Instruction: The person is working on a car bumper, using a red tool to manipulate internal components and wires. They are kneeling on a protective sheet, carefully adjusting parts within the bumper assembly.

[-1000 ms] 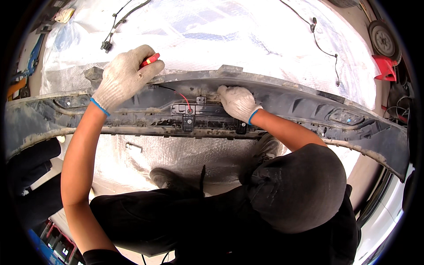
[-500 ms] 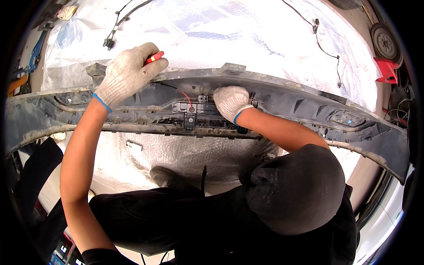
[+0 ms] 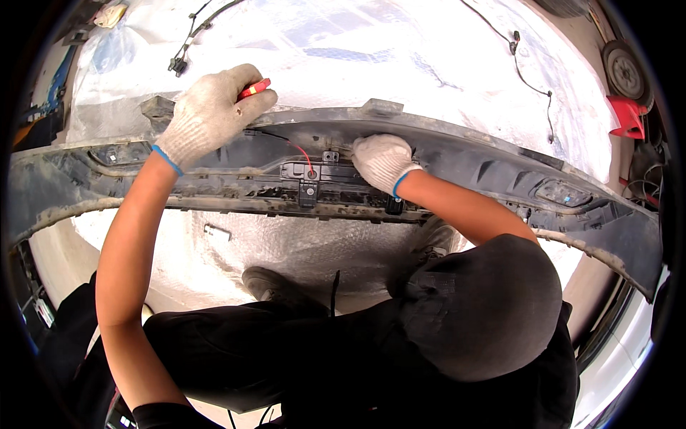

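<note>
A long dark grey car bumper [image 3: 457, 146] lies across the view, its dirty inner side showing. My gloved left hand [image 3: 211, 107] is closed around a tool with a red and yellow handle [image 3: 255, 89], at the bumper's far edge. Only the handle's end shows; the tool's kind is hidden. My gloved right hand [image 3: 384, 163] rests curled inside the bumper, right of its middle. Its fingertips are hidden, so what they grip cannot be made out. Between the hands, a thin red wire [image 3: 306, 157] runs into a black bracket [image 3: 308, 187] fastened with screws.
Silvery padded sheeting [image 3: 400, 71] spreads under the bumper. Black wiring harnesses [image 3: 177, 66] lie beyond it. A small metal cylinder [image 3: 217, 232] lies on the near side. A wheel [image 3: 624, 69] and a red part [image 3: 627, 116] stand at far right. A rounded dark cloth shape [image 3: 480, 307] hides my right elbow.
My right hand has shifted slightly right along the bumper. My left hand keeps hold of the red-handled tool, nearly in place. Dark clothing at the left edge has moved toward the lower left.
</note>
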Motion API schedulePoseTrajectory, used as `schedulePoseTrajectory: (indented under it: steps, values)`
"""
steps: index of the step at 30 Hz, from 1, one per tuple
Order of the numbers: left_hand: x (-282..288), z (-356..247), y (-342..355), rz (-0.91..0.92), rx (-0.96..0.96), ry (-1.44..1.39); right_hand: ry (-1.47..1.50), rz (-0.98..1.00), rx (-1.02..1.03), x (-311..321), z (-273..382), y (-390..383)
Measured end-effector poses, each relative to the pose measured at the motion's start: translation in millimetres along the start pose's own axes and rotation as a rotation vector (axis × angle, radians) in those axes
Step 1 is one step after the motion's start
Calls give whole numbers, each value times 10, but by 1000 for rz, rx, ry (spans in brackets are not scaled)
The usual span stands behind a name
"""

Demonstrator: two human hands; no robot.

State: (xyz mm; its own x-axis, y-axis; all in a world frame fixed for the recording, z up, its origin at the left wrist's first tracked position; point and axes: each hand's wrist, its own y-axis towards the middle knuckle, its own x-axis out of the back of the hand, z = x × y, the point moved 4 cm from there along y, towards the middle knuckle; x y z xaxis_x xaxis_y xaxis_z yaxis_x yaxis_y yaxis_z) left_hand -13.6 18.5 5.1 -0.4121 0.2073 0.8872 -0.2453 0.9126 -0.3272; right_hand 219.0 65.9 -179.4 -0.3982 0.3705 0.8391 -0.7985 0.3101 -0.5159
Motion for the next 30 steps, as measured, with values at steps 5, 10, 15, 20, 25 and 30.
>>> schedulePoseTrajectory:
  steps: [5,10,15,20,25,30]
  values:
    - [-8,17,2,6,-5,-4,137,-112,-53,44,-52,-170]
    - [1,-11,0,-7,-10,1,37,-93,-97,-69,-89,-147]
    - [-1,14,-7,-24,-39,3,-17,-59,-64,39,-11,-116]
    - [-21,12,-2,-38,-40,15,44,-97,19,46,-33,-114]
    - [-12,28,5,-20,-32,12,-21,-149,-31,98,-7,-171]
    - [-17,4,0,-30,-36,21,-18,-212,-4,-74,-52,-113]
